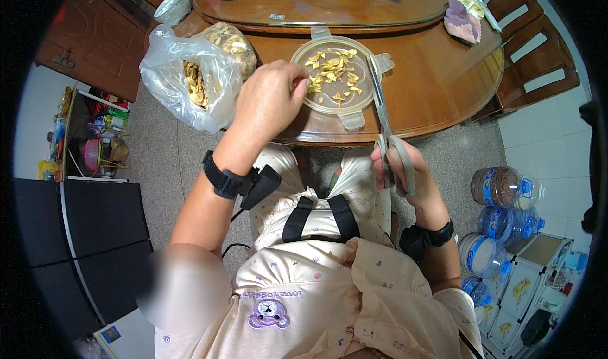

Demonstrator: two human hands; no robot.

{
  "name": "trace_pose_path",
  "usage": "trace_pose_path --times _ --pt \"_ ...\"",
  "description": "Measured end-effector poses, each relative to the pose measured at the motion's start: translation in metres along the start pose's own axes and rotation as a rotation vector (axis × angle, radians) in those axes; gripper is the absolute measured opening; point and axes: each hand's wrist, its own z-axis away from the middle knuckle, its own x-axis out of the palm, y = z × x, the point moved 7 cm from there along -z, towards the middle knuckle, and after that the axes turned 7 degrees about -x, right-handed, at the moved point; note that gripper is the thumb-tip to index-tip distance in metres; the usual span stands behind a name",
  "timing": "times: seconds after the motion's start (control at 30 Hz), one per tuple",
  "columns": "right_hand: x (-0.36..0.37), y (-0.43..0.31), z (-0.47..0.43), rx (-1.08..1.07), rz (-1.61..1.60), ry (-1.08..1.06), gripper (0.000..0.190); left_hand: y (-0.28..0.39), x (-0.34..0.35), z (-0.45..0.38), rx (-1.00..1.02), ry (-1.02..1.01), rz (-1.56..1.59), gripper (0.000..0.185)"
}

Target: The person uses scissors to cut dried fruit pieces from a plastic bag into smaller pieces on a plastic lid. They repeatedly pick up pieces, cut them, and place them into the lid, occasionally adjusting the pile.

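Observation:
A round clear plastic lid with locking tabs (327,108) lies near the table's front edge. Small cut yellow-brown dried pieces (335,69) are scattered over it. My left hand (273,97) reaches to the lid's left rim, thumb and fingertips close together beside the pieces; whether anything is pinched there is hidden. In my right hand (418,169) is a pair of grey-handled scissors (383,107), fingers in the loops. The blades point away from me along the lid's right rim and look nearly closed. Left of my left hand, an open translucent plastic bag (161,81) holds dried yellow-brown slices (194,85).
Behind the open bag sits another filled bag (232,45). A raised glass-topped tier (323,7) crosses the wooden table (441,83). Cloths (463,17) lie at its right edge, near wooden chairs (536,50). Large plastic bottles (496,188) stand on the floor at right.

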Motion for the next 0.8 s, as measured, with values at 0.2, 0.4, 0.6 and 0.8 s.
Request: trace_pose_path --times 0.2,0.4,0.6,0.8 --pt "-0.02 -0.007 -0.005 -0.023 -0.068 0.117 0.036 0.016 0.008 0.009 0.044 -0.077 0.149 0.014" --pt "-0.022 -0.011 0.001 -0.034 -0.032 0.148 0.045 0.03 0.03 -0.028 0.165 -0.04 -0.086 0.013" --pt "-0.013 -0.006 0.006 -0.048 -0.025 0.071 0.027 0.028 0.043 -0.033 0.114 -0.111 -0.133 0.012" --pt "-0.012 -0.005 0.003 -0.021 -0.039 0.053 0.025 0.028 0.039 -0.029 0.08 -0.117 -0.112 0.012"
